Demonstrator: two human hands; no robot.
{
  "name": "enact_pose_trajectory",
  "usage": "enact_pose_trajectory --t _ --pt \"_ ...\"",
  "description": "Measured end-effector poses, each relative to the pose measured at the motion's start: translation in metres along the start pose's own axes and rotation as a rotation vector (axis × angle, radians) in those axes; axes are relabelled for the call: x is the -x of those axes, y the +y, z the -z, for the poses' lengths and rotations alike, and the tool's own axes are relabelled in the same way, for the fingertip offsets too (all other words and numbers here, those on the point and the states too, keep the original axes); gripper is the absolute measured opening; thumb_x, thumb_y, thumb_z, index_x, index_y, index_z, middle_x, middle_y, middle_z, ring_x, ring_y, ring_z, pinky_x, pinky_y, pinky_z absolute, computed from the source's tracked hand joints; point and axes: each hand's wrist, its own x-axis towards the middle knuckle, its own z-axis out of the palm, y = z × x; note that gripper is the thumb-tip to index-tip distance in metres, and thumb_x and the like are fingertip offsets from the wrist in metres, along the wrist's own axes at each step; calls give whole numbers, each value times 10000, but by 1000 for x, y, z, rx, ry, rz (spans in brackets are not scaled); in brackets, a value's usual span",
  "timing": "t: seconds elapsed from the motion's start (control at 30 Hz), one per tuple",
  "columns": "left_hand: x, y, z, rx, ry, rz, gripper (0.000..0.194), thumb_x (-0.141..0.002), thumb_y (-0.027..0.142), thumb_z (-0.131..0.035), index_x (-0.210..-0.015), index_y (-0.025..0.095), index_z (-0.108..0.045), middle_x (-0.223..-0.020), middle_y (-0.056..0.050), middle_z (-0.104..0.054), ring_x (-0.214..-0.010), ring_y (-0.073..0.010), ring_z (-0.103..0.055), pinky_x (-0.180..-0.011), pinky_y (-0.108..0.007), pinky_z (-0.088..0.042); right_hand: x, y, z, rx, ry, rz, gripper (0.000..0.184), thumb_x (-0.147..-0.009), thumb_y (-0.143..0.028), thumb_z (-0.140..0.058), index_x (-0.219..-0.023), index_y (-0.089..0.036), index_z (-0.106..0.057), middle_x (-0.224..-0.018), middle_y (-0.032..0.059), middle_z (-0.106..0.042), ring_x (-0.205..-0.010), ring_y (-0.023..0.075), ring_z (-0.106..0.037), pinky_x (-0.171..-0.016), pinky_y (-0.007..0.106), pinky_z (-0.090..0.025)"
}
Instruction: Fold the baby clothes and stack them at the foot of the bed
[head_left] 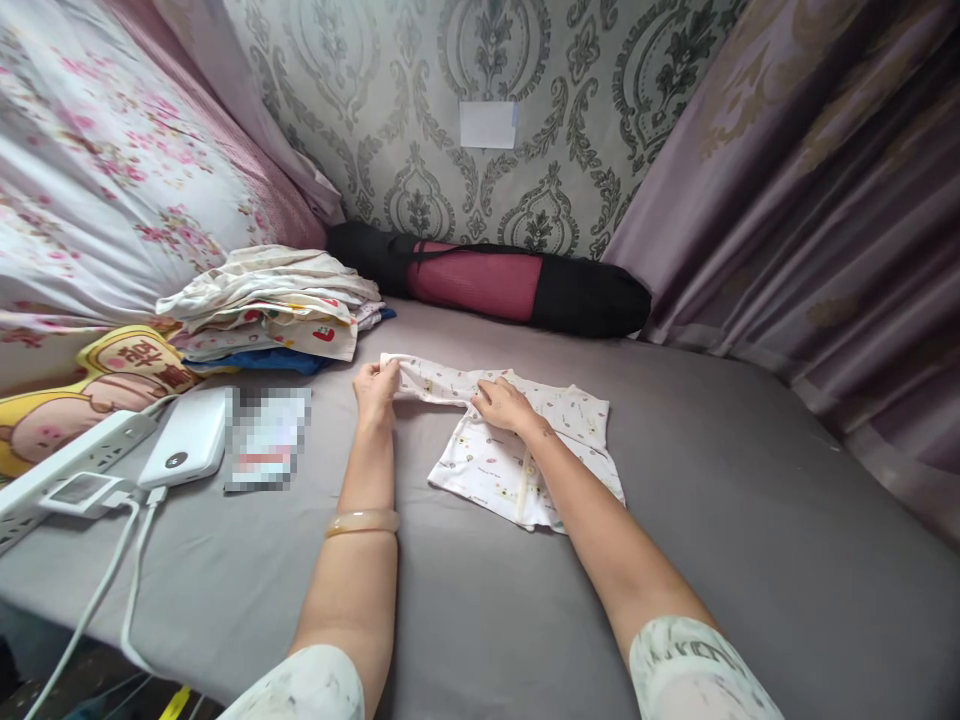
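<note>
Printed shirt (472,460) spread on a grey sheet (465,620), one sleeve (435,382) extended left.
Left hand (377,388): grip clamped on the sleeve end. Right hand (504,405): touching the shirt near the sleeve's base; cannot tell whether its grip is closed on cloth. Left of the shirt: white power bank (195,425), clothes pile (270,300). Behind: long bag (480,280).

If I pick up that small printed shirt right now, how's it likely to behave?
The small printed shirt would probably hang floppy, since its sleeve creases near the left hand. It is likely light, being small and thin-looking. Its unheld lower edge may droop, as it lies loose and slightly wavy.
</note>
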Motion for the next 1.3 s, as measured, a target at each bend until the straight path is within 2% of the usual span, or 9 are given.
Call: enact_pose_trajectory --t 0.17,0.4,0.63,0.77,0.83,0.93,1.07,1.2,1.3 --pt "8 18 -5 664 -278 287 99 -783 139 -660 -800 172 -569 -738 27 -660 -641 -103 -634 -616 -222 -509 -6 -2 9 0 -160 -8 600 -922 -514 -429 -1445 -222 -398 -1399 184 -449 -1272 344 -463 -1007 441 -376" --pt "32 34 -16 856 -482 273 64 -871 155 -630 -919 197 -628 -781 36 -692 -635 -79 -666 -562 -161 -537 -17 -16 17 -24 -258 -142 875 -831 -621 -497 -1558 -253 -179 -1565 169 -264 -1368 371 -365 -1043 482 -347" --pt "41 34 -28 807 -510 212 58 -848 157 -666 -859 188 -618 -781 39 -677 -621 -57 -640 -502 -116 -470 -28 -13 19 -103 -276 -174 986 -738 -627 -635 -1547 -227 -235 -1566 185 -272 -1324 379 -430 -979 439 -414" --pt "43 31 -36 760 -495 111 170 -774 214 -747 -846 185 -596 -762 40 -670 -607 -67 -623 -547 -157 -472 -18 5 16 -373 -48 -107 599 -835 -455 -624 -1361 -192 -511 -1235 124 -641 -1071 253 -626 -858 323 -482" --pt "47 30 -42 724 -487 67 209 -758 255 -762 -857 187 -591 -756 33 -667 -610 -76 -616 -553 -169 -461 -7 14 12 -649 108 -193 355 -914 -379 -542 -1180 -156 -618 -1029 99 -706 -863 185 -671 -717 259 -502" --pt "60 27 -53 614 -504 -8 248 -775 343 -748 -897 189 -597 -797 8 -678 -658 -98 -622 -577 -187 -450 13 24 10 -1095 189 -351 259 -967 -339 -471 -954 -138 -633 -903 98 -710 -698 134 -665 -596 214 -496" --pt "89 19 -71 377 -662 -74 357 -808 492 -685 -1002 198 -626 -848 -22 -691 -698 -126 -633 -589 -211 -450 36 35 14 -1508 134 -405 341 -997 -401 -383 -931 -136 -588 -935 146 -716 -800 176 -705 -732 285 -555" --pt "104 9 -78 273 -886 -151 393 -868 535 -584 -1034 186 -656 -1089 -82 -700 -1018 -188 -650 -824 -261 -491 41 44 18 -1497 37 -389 667 -976 -603 -122 -1044 -122 -579 -1011 192 -707 -932 249 -701 -791 395 -559" --pt "93 4 -74 241 -827 -178 349 -901 476 -532 -1052 180 -641 -1223 -108 -663 -1196 -212 -579 -1003 -318 -421 40 48 17 -1471 49 -371 772 -948 -644 -45 -1093 -121 -593 -977 189 -711 -938 273 -693 -771 424 -555"
